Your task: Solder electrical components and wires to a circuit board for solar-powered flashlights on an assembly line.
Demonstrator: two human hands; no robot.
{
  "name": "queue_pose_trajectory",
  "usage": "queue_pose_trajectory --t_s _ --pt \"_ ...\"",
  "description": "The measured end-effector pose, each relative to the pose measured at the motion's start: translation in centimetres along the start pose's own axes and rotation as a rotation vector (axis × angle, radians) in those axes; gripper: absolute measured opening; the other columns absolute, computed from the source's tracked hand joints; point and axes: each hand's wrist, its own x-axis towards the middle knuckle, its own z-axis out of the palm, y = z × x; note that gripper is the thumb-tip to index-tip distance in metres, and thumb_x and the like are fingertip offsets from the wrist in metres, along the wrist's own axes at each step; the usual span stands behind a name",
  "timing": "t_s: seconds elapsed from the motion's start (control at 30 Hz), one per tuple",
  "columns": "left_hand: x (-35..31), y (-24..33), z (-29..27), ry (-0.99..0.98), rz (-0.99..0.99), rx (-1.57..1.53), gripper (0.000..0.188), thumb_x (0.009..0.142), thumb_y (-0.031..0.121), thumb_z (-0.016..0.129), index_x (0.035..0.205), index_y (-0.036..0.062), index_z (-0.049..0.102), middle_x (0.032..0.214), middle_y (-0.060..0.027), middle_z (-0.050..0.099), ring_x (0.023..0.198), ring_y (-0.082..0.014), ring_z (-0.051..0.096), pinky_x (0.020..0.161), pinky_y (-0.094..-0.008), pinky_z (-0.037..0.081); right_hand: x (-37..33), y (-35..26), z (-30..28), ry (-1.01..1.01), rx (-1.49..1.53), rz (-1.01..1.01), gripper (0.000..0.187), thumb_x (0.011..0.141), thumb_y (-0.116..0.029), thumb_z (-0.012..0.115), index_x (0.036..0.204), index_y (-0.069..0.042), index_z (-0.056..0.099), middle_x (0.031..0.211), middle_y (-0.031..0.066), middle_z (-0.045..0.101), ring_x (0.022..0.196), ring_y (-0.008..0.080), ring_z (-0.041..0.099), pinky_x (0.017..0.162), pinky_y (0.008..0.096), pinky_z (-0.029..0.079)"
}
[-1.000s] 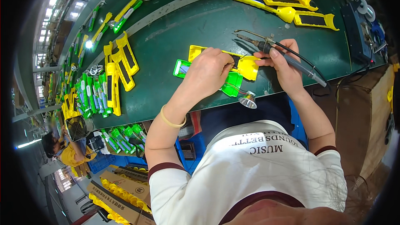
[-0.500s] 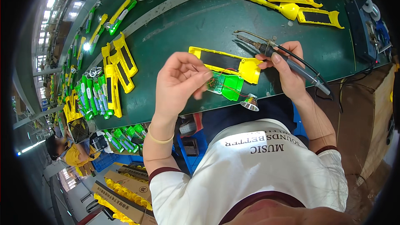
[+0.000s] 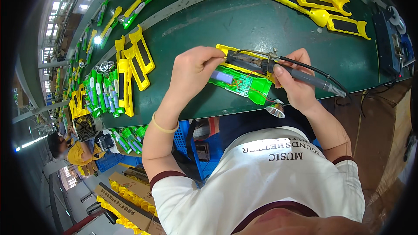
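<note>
My right hand (image 3: 297,80) is wrapped round the grey handle of a soldering iron (image 3: 307,77) with a thin guide tube fixed along it. The iron's tip points left, over the dark panel of a yellow flashlight shell (image 3: 223,48). At that shell's left end, my left hand (image 3: 193,69) has thumb and forefinger pinched together; what they hold is too small to make out. Just below lies an opened green housing (image 3: 260,97) with a lilac battery (image 3: 222,77), a green circuit board (image 3: 243,85) and red wires. A silver reflector cup (image 3: 275,109) sits at its right, by the table edge.
Yellow shells (image 3: 322,2) are heaped at the far right, and more yellow shells (image 3: 139,58) lie on the left beside green housings (image 3: 100,91). A soldering station (image 3: 385,39) stands at the right. Boxes of yellow parts (image 3: 126,200) and another person (image 3: 80,153) are at lower left.
My left hand has moved up to the yellow shell's left end. The iron's tip has swung down over the shell. The green housing now lies turned, its battery showing.
</note>
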Motion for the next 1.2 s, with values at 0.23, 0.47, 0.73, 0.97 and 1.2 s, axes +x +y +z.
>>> queue_pose_trajectory --t_s 0.23,0.47,0.73,0.97,1.2 --pt "1.9 -0.6 -0.9 -0.34 -0.04 0.116 0.01 0.07 0.003 0.064 0.08 0.0037 0.067 0.076 -0.0081 0.049 0.071 -0.021 0.053 0.063 -0.0301 0.045 -0.1 0.9 0.0 -0.03 -0.179 -0.106 0.028 0.081 -0.017 0.066 0.084 -0.004 0.041 0.074 0.0015 0.047 0.065 0.006 0.043 0.055 0.0231 0.037" --pt "2.4 -0.9 -1.1 -0.408 -0.01 0.111 0.011 0.07 0.003 0.064 0.08 0.0032 0.067 0.077 -0.0084 0.047 0.07 -0.022 0.053 0.064 -0.0305 0.045 0.1 0.6 0.2 -0.061 -0.349 -0.166 0.029 0.077 -0.017 0.067 0.084 -0.005 0.042 0.064 0.0002 0.046 0.056 0.0075 0.043 0.05 0.0252 0.037" --pt "2.5 -0.4 -0.9 -0.422 0.004 0.2 0.011 0.069 0.004 0.064 0.08 0.0027 0.066 0.076 -0.0097 0.048 0.07 -0.0237 0.053 0.064 -0.0319 0.046 0.0 -0.4 0.7 -0.083 -0.34 -0.131 0.027 0.08 -0.016 0.065 0.084 -0.004 0.041 0.068 0.0004 0.046 0.061 0.0057 0.043 0.053 0.0234 0.037" --pt "2.2 -0.3 -0.6 -0.424 0.005 0.2 0.011 0.069 0.005 0.064 0.079 0.0026 0.066 0.076 -0.0096 0.049 0.07 -0.0237 0.054 0.064 -0.0321 0.046 -1.8 0.1 -0.8 -0.078 -0.051 -0.086 0.027 0.085 -0.016 0.061 0.089 -0.004 0.037 0.074 0.0033 0.049 0.063 0.0063 0.048 0.054 0.0216 0.04" --pt "2.6 0.6 -0.4 -0.461 0.03 0.191 0.01 0.07 0.006 0.063 0.079 0.0033 0.066 0.076 -0.0095 0.049 0.071 -0.0238 0.054 0.064 -0.032 0.045 -1.8 -0.1 -3.3 0.035 0.316 -0.096 0.024 0.088 -0.021 0.053 0.093 -0.006 0.035 0.065 0.0078 0.052 0.051 0.0105 0.052 0.042 0.0178 0.035"
